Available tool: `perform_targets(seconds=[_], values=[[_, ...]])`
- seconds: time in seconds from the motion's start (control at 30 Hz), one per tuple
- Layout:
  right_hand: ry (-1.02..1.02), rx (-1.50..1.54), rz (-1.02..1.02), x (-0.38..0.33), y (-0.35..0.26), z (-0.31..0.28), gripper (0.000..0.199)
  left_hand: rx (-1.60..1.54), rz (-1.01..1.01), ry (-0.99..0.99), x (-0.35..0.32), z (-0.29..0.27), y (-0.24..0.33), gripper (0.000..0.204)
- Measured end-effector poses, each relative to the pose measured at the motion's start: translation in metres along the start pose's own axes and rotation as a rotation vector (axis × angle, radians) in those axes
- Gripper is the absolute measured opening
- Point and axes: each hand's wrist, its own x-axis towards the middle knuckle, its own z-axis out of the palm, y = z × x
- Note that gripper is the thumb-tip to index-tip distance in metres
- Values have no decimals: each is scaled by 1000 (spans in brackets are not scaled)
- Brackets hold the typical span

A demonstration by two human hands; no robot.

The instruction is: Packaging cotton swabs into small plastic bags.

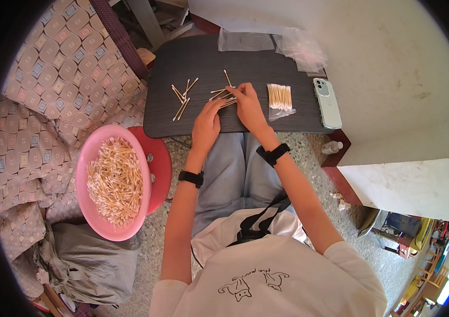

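Over the near middle of the black table, my left hand (207, 124) and my right hand (249, 107) work close together. A few wooden cotton swabs (228, 103) lie between them, their ends at my fingers. My left fingers are closed at one end of these swabs. The thumb and fingers of my right hand are pinched around swabs, partly hidden by the hand. Just beyond, a loose swab (227, 77) points away from me. Left of my hands lies a scattered group of swabs (184, 98). To the right is a clear bag packed with swabs (279, 98).
A pink basin (82, 182) heaped with cotton swabs rests on a red stool (162, 171) at my left. Clear plastic bags (301, 47) lie along the table's far edge. A pale green phone (328, 103) sits at its right edge, beside a white wall (393, 79).
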Motion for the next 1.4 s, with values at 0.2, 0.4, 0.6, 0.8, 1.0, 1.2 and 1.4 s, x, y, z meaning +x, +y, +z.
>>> perform_targets(seconds=[0.2,0.4,0.6,0.8,1.0,1.2,1.4], values=[[-72,-76,-52,-3,4,-4,42,-19,113,67,5,-3,-3,42],[-101,-44,-30,-11,-2,-14,41,84,67,83,-1,3,-7,39],[27,92,6,-8,-12,-6,35,-305,-147,59,8,6,0,30],[10,275,145,-17,-17,3,35,-626,-315,121,11,24,18,42],[33,366,243,-26,-23,-10,36,-660,-271,166,10,20,9,41],[-101,95,58,-29,-14,-35,39,-302,-142,21,-1,-4,-3,37],[-165,-37,-65,-28,-16,-37,36,66,132,-49,-3,-15,2,42]])
